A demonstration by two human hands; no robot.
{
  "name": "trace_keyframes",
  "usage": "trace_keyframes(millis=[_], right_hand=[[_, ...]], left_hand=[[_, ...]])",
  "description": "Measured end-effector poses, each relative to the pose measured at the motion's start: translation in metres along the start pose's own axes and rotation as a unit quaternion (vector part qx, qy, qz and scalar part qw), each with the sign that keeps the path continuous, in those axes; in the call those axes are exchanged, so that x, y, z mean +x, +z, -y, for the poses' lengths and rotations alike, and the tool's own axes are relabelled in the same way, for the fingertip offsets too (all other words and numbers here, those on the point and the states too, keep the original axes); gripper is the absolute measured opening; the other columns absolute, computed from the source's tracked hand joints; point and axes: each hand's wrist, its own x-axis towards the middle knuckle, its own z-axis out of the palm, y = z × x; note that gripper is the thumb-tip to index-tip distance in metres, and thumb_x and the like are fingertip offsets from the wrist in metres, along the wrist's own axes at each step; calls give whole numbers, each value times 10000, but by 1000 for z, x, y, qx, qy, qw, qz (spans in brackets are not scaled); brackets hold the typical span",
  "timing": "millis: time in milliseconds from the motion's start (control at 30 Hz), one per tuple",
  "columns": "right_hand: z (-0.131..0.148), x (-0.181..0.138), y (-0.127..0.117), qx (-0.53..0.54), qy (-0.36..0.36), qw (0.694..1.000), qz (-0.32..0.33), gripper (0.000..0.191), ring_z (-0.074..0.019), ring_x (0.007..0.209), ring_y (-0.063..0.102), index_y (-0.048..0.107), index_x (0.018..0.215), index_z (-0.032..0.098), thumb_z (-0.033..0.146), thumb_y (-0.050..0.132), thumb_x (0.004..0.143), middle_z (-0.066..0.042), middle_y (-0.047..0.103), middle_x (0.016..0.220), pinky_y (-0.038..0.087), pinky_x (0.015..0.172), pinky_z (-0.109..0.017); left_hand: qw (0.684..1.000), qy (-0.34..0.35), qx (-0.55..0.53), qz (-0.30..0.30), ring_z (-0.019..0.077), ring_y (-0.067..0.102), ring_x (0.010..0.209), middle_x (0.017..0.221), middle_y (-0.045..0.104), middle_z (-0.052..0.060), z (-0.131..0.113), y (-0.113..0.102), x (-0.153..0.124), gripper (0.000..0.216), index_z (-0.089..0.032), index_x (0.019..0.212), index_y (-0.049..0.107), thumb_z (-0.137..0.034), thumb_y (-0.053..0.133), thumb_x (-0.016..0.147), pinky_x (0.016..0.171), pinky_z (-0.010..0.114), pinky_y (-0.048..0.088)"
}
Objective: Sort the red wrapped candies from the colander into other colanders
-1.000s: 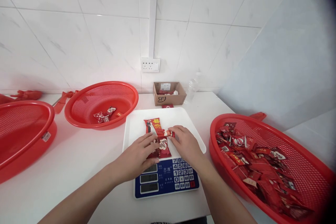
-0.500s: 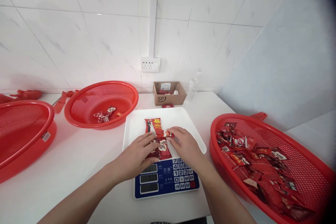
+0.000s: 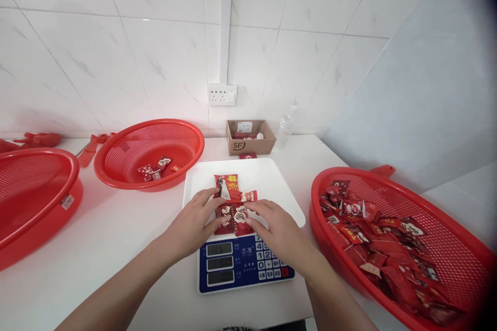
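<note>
Small red snack packets lie together on the white pan (image 3: 279, 191) of a digital scale. An upper packet with yellow print (image 3: 229, 182) is at the back, and a small red-and-white packet (image 3: 248, 196) lies crosswise in front of it. Closest to me, a dark red packet (image 3: 225, 220) and a red packet with a white patch (image 3: 240, 214) sit side by side. My left hand (image 3: 198, 217) touches the left edge of the group, thumb and fingers apart. On the right edge rest the fingertips of my right hand (image 3: 276, 222), also spread.
A blue keypad panel (image 3: 248, 269) with displays fronts the scale. To the right stands a red basket (image 3: 458, 227) full of packets; at left are a basket (image 3: 112, 160) with several packets and another red basket (image 3: 39, 217). Behind are a cardboard box (image 3: 252, 145) and a clear bottle (image 3: 285, 126).
My left hand has drawn back slightly left, uncovering the dark red packet. My right hand has come down from the small crosswise packet to the right side of the front packets.
</note>
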Motion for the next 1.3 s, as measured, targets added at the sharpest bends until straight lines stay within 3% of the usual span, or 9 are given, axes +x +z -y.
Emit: trace_keyframes(millis=[300,800,1100,1300], right_hand=[[7,-2,2,-44,-44,997,55,292,-245,1133,582,652,1161,193,170,567,882,-109,607,1262,474,971,-411],[6,-1,6,-19,-41,997,60,304,-247,1157,558,630,1172,168,149,573,874,-116,599,1261,458,1002,-430],[3,4,19,20,-19,1000,11,256,-220,1025,594,622,1080,182,85,561,850,-91,583,1106,509,915,-401],[-1,6,18,-5,-34,998,-60,205,-244,1058,574,639,1064,207,177,529,894,-91,610,1088,494,931,-428]], left_hand=[[999,-29,-21,30,283,470,1309,1466,438,135,3,3,2,377,-210,1287,516,-323,514,927,1032,457,458],[996,-33,-81,15,243,563,1216,1348,568,88,-2,0,6,301,-225,1207,564,-291,504,918,997,413,493],[996,-17,-89,13,220,619,1123,1281,605,61,-7,-2,2,266,-249,1175,576,-285,508,921,934,382,534],[998,-8,-53,9,268,579,1146,1251,602,108,-7,-2,1,293,-219,1194,579,-256,519,910,943,464,515]])
